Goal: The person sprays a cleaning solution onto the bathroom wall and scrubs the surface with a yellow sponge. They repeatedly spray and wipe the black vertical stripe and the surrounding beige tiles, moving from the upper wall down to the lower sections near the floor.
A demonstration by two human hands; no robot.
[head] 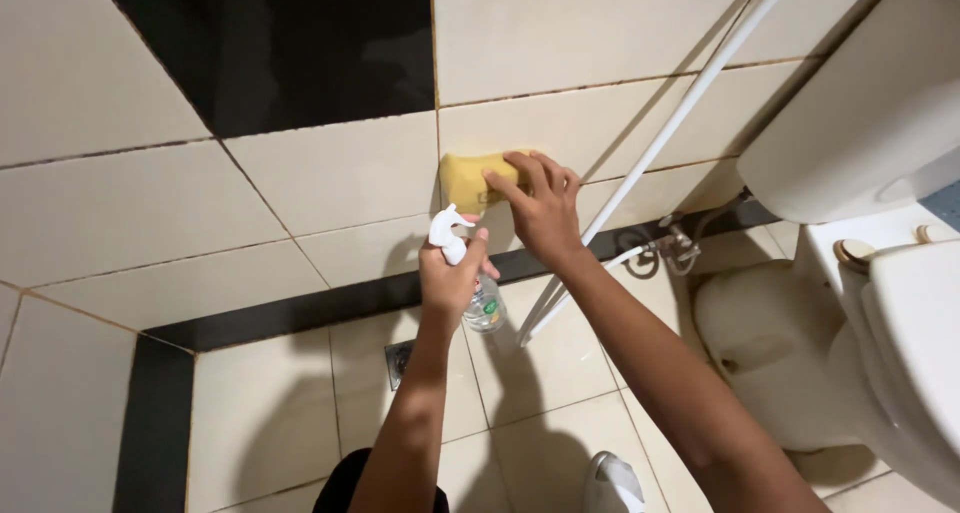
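**Pressing a sponge to the tiled wall, spray bottle in the other hand**

Reaching forward from the lower right, the right hand [540,208] is stretching out on a nearly straight arm, wrist bent slightly down, fingers spread and lying across the right end of a yellow rectangular foam sponge [468,181]. Its grip is closing loosely over the sponge, fingertips on its face and top edge, and it is holding the sponge flat against a cream glazed wall tile [330,168] just above a grout line.

The left hand [452,273] is rising on an upright forearm just below the sponge, close to the right wrist. Its grip is clamping around the neck of a small clear plastic spray bottle with a white trigger head [462,263]; the head is sticking up above the knuckles, and the bottle body is hanging below the palm.

The hand is covering much of the bottle's neck, so how the fingers are sitting on the trigger is hard to make out. The right half of the sponge is hiding under the fingers. A white toilet [890,313] is cut off at the right edge, and a white pipe [680,118] is slanting behind the right hand.
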